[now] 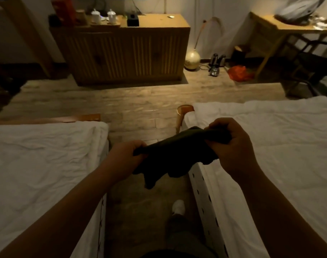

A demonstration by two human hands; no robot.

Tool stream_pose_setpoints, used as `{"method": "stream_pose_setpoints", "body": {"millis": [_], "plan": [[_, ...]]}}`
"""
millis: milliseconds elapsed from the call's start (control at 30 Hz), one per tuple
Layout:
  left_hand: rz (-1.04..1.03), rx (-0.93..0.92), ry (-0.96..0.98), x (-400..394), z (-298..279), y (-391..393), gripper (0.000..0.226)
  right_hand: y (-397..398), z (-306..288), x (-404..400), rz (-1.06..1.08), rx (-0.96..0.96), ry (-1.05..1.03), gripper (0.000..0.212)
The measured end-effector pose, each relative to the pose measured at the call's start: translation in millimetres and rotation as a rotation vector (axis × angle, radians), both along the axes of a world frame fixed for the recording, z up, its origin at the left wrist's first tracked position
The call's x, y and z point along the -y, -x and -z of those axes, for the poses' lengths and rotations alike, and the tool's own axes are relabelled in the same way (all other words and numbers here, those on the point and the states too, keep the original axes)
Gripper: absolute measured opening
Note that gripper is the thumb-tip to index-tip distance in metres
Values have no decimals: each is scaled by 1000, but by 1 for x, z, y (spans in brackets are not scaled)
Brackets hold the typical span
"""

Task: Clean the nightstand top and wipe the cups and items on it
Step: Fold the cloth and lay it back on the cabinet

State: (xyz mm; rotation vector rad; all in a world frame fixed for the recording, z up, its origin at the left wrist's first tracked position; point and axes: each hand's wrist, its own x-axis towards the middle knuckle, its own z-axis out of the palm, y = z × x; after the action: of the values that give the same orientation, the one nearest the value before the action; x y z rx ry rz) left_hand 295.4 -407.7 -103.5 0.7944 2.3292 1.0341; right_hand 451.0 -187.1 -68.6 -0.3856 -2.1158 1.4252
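Both hands, left hand [125,155] and right hand [231,144], clench a dark, limp cloth [175,155] stretched between them. White lidded cups [104,15] sit at eleven o'clock, seemingly unwiped; a loosely bunched rag could topple them.

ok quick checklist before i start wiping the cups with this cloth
1. Cloth in hand: ok, left hand and right hand both grip it.
2. Cloth spread flat for wiping: not ok, it is bunched and hangs between the hands.
3. Cloth clean or damp: cannot tell, too dark.
4. Cups within reach: not ok, they stand on the cabinet across the floor.
5. Path to them: ok, the floor between the beds shows nothing in the way.
6. Nightstand in view: not ok, none shows.
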Motion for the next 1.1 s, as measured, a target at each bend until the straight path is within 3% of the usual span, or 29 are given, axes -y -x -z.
{"method": "stream_pose_setpoints", "body": {"millis": [167, 300, 667, 800, 1100], "plan": [[-30, -118, 29, -52, 0, 81, 18, 82, 22, -72, -110, 85, 198, 43], [-66, -199, 86, -94, -11, 150, 18, 160, 24, -132, -179, 190, 150, 42], [-108, -255, 105, -188, 2, 348, 17, 383, 27, -234, -251, 335, -181, 46], [-84, -254, 62, -216, 18, 459, 17, 490, 38, -262, -172, 362, -367, 44], [-9, -253, 131, -294, -1, 694, 15, 700, 5, -321, -91, 395, -536, 25]]}}
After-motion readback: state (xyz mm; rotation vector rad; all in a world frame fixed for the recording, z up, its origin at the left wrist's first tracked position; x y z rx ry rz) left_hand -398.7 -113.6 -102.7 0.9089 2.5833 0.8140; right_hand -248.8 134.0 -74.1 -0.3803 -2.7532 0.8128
